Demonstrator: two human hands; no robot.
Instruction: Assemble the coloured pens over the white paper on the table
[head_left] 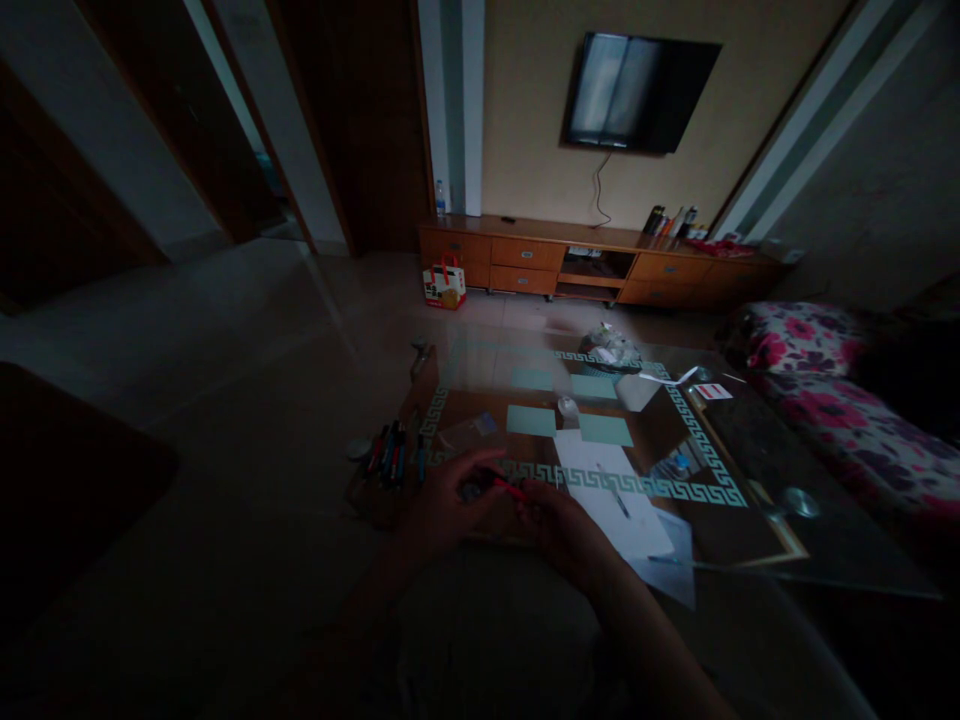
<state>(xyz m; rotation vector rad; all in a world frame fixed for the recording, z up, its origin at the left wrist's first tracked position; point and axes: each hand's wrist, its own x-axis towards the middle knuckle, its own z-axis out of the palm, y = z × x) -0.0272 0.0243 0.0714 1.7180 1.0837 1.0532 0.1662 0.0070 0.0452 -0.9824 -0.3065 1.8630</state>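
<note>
A slim red pen (pixel 511 488) is held between my two hands above the near edge of the glass coffee table (pixel 480 365). My right hand (pixel 559 525) pinches one end of it with closed fingers. My left hand (pixel 450 495) curls its thumb and fingers around the other, darker end; dim light hides the exact contact. Several pens and markers (pixel 390 455), mostly dark with red and blue parts, lie left of my left hand. White paper sheets (pixel 637 535) spread out right of my right hand, with a dark pen (pixel 622 500) lying on them.
On the table are a clear plastic packet (pixel 471 432), a small translucent item (pixel 568 408), and a basket holding crumpled plastic (pixel 611 345). A floral sofa (pixel 847 420) stands on the right. Beyond are a wooden TV cabinet (pixel 525 255), a carton with red handles (pixel 445 285), and a wall-mounted television (pixel 641 92).
</note>
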